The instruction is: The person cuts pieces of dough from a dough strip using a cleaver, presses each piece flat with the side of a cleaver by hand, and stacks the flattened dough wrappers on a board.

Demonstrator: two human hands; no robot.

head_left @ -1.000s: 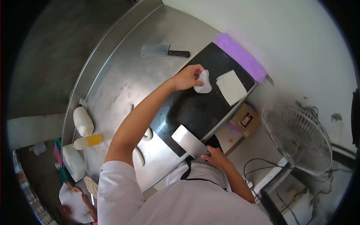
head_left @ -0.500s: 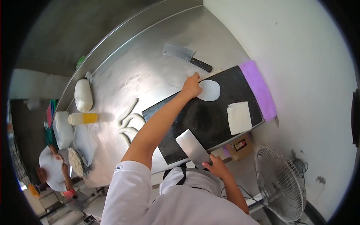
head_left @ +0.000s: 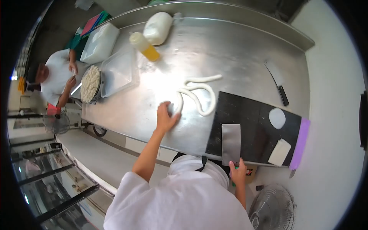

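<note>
My left hand point(head_left: 166, 118) is over the steel table at the lower end of a white dough rope point(head_left: 209, 97). Its fingers are apart, with the thumb side close to the rope; whether they touch is unclear. The rope lies in loose bends beside the black board point(head_left: 253, 128). In my right hand point(head_left: 238, 172) is the handle of a broad cleaver point(head_left: 231, 142), its blade flat above the board's near left part. A thin round of flattened dough point(head_left: 276, 118) lies at the board's right side, with a folded white cloth point(head_left: 280, 152) nearer me.
Behind the board lies a second cleaver point(head_left: 283, 95). A purple towel point(head_left: 299, 143) edges the board's right. Farther left are an oil bottle point(head_left: 144, 46), a clear tray point(head_left: 119, 76) and a pan of white pieces point(head_left: 91, 84). A co-worker point(head_left: 57, 74) is beyond. A fan point(head_left: 274, 209) stands lower right.
My left hand has left the dough round on the board and moved left to the dough rope. The view has turned left. My right hand still holds the cleaver, now over the board.
</note>
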